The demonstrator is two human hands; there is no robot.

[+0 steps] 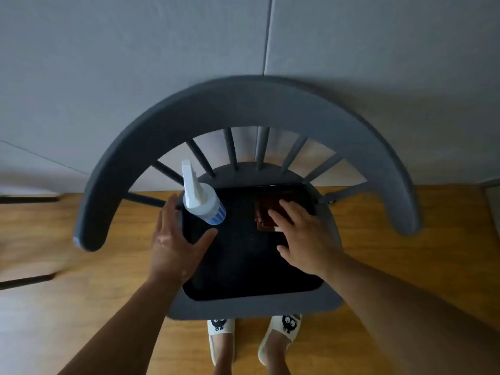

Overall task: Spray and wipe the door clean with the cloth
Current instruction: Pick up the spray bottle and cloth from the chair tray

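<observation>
A white spray bottle (201,198) with a blue lower part stands on a black tray (243,253) on a grey chair seat. My left hand (176,239) is spread wide just left of and below the bottle, fingers apart, holding nothing. A folded dark brown cloth (267,212) lies at the tray's far right. My right hand (303,236) rests on top of the cloth with fingers spread, not closed around it. The grey door panels (162,63) fill the wall behind the chair.
The grey chair's curved backrest (251,104) arches between me and the door, with spindles below it. Wooden floor (405,239) lies to both sides. My feet in white slippers (281,336) stand just before the seat's front edge.
</observation>
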